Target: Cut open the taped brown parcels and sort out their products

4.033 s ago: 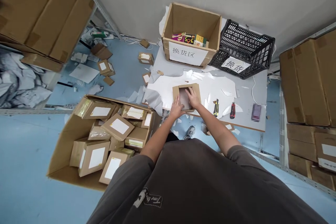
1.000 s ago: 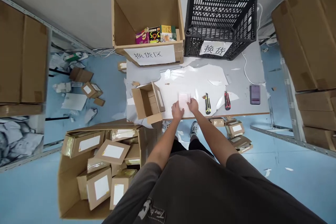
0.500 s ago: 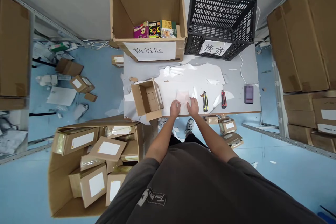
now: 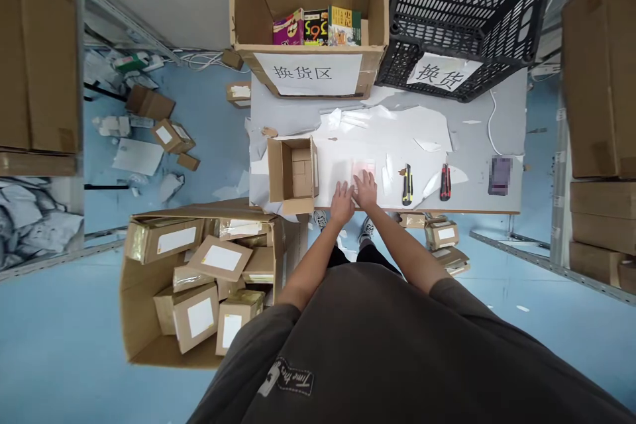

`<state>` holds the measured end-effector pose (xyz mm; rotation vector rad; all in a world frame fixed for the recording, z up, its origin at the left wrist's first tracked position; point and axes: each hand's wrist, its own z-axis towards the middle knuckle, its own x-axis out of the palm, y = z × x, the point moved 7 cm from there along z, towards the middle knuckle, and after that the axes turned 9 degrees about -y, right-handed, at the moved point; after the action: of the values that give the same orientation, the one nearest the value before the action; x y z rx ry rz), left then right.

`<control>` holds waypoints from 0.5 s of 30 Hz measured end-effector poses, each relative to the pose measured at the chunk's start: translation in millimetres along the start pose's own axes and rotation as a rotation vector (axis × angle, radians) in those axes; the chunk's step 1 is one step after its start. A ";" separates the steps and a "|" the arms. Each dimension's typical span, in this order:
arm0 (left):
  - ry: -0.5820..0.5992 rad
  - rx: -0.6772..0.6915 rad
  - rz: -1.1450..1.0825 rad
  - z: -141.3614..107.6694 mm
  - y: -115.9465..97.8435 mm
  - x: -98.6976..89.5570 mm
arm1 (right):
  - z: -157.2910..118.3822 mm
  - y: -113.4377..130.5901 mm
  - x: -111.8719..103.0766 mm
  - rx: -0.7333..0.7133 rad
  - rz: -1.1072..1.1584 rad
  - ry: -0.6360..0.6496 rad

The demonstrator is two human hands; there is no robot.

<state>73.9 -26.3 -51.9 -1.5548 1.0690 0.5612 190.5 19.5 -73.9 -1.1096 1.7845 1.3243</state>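
Observation:
A thin sheet of paper with a pale pink right part (image 4: 364, 165) lies on the worktable by its front edge. My right hand (image 4: 366, 190) rests on the pink part, fingers spread and flat. Close beside it, my left hand (image 4: 342, 203) lies with fingers stretched out over the whitish left part. The fingers hide the sheet's lower edge. Left of my hands stands an open cardboard box (image 4: 301, 175) with its flaps out. To the right lie a yellow-black utility knife (image 4: 407, 185) and a red-black utility knife (image 4: 445, 183).
A large carton (image 4: 373, 73) with several colourful small boxes stands at the back, beside a black plastic crate (image 4: 462, 40). Lower left, a big carton (image 4: 133, 305) holds several taped parcels. A blurred phone-like object (image 4: 499, 175) lies on the right. Paper scraps litter the worktable (image 4: 487, 126).
The paper was held at its near edge by both hands; now it shows a whitish left part and both hands lie flat on it. The view has shifted.

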 end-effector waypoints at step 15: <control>0.117 -0.113 0.035 24.2 35.1 13.5 | -3.1 -40.2 -61.0 0.158 0.122 -0.175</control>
<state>54.8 -7.2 -87.6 -1.6874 1.1718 0.5681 253.1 26.3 -36.8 -0.7868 1.8140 1.2837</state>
